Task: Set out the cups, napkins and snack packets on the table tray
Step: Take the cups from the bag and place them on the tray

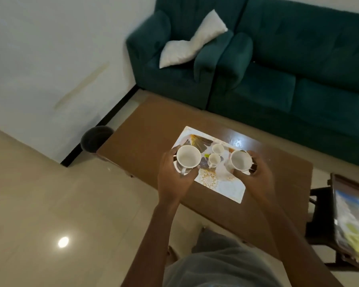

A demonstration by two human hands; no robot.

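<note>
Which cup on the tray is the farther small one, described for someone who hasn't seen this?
Find the brown table before the green sofa, then the patterned tray on it. Between the two large cups in the hands stand two small cups; it is the small cup nearer the sofa.

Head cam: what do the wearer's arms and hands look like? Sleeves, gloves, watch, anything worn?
Both forearms are bare up to where they leave the picture: no sleeves in view. The left hand and right hand wear no gloves. No watch, band or ring is visible, though the blur could hide a thin one. At the bottom edge, pale grey-blue clothing shows on the person's body.
</note>
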